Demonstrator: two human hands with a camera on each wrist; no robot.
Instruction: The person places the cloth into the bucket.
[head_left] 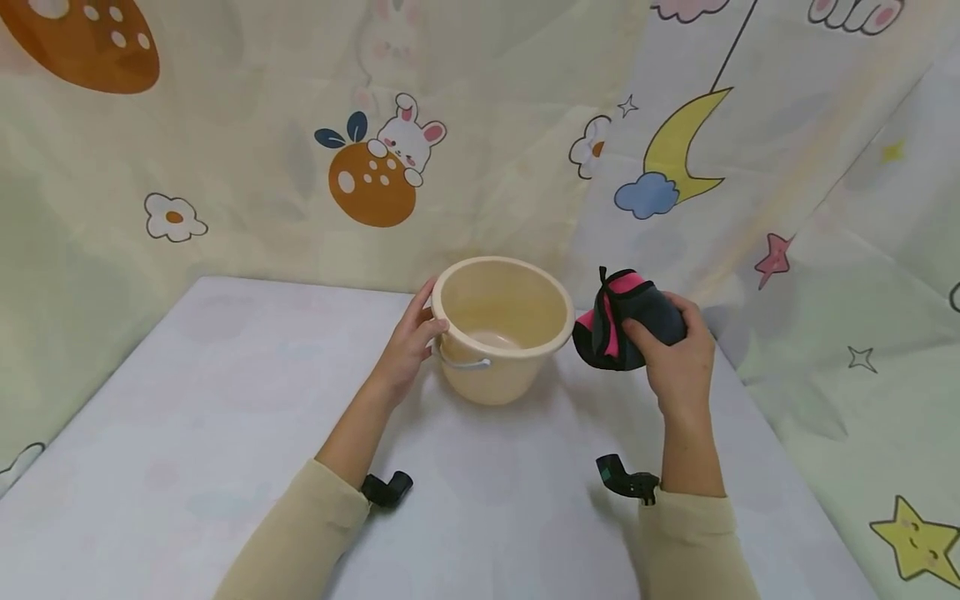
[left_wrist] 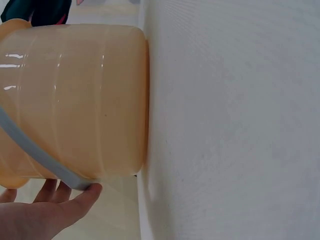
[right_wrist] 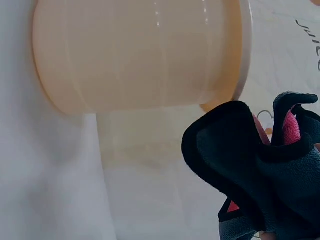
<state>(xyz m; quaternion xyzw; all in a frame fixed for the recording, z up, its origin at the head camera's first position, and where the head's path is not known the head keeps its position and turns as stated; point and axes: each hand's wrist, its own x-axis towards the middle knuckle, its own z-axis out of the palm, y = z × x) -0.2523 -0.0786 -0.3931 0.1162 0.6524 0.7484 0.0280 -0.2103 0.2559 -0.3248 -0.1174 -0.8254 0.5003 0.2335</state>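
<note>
A cream plastic bucket [head_left: 498,379] stands upright on the white table, its pale grey handle [left_wrist: 37,152] hanging against its side. At its left side, my left hand [head_left: 405,346] grips it by the rim, the thumb at the near side and the fingers reaching round the far side. Just right of the rim, my right hand [head_left: 682,354] holds a folded cloth [head_left: 652,312] above the table. This cloth is dark grey with bright pink parts and black edging, and a black loop sticks up from it. Its folds fill the lower right of the right wrist view.
The white table [head_left: 225,450] meets a patterned fabric backdrop [head_left: 255,142] behind the bucket. More printed fabric hangs along the right side. Each wrist wears a small black camera mount [head_left: 388,490] beside a beige sleeve [head_left: 300,533].
</note>
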